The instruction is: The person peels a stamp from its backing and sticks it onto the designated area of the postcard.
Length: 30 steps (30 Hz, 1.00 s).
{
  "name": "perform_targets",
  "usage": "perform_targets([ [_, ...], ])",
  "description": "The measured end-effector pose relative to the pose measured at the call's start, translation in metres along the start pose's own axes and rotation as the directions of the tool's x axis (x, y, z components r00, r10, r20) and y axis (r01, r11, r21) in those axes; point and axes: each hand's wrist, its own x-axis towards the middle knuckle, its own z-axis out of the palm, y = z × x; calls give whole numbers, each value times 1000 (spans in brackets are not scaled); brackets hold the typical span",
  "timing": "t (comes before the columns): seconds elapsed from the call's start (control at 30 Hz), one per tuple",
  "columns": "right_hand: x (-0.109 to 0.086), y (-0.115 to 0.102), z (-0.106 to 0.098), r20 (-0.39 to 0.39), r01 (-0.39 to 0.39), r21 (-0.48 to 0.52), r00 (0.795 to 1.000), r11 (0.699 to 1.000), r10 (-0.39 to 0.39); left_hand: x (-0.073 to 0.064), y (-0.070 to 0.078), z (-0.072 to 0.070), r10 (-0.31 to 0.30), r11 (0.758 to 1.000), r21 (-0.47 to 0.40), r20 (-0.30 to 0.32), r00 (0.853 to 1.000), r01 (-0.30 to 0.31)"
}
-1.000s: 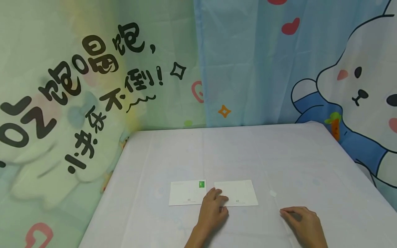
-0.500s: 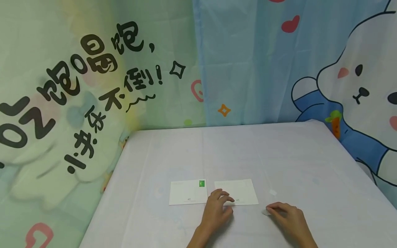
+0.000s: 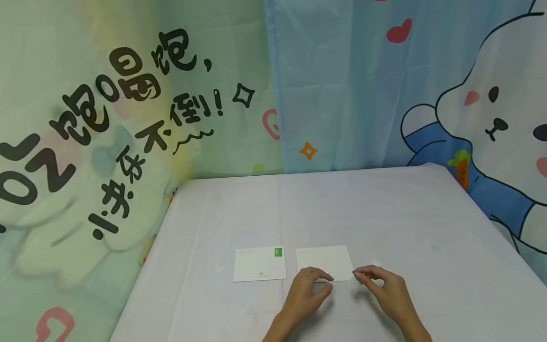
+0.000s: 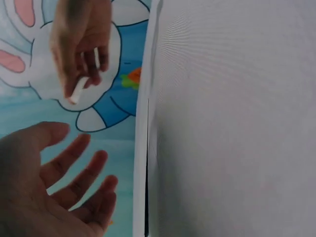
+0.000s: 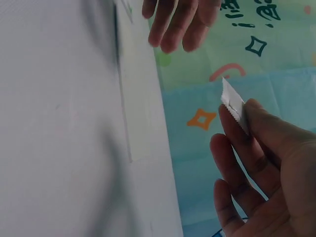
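The right hand [image 3: 386,290] pinches what looks like a stamp [image 5: 234,104] beside the near right corner of the right card [image 3: 325,258]; likely light, flimsy, easily creased, best held by an edge; the left hand [image 3: 306,290] grips nothing, fingers loose

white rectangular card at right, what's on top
The visible part of the white rectangular card looks bare; the person's left hand covers its lower left, so anything there cannot be seen.

Behind the white table [image 3: 307,211] I see black lettering [image 3: 150,137] on green cloth [image 3: 239,147] and a cartoon rabbit [image 3: 483,111] on blue cloth [image 3: 337,95].
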Motion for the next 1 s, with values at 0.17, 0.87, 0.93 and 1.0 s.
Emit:
perform_targets([
  [0.17, 6, -14, 0, -12, 26, 47, 1000, 999, -26, 1, 14, -1, 22, 994, -111, 40, 999, -18],
  [0.87, 12, -36, 11, 1, 88, 130, 996, 988, -88, 7, 33, -5, -113, 946, -301, 34, 993, 118],
  [0.93, 12, -36, 11, -1, 91, 135, 996, 987, -91, 6, 32, -5, -113, 945, -306, 23, 993, 115],
  [1.0, 12, -35, 11, -2, 94, 143, 996, 985, -94, 6, 31, -6, -110, 945, -308, 9, 994, 107],
])
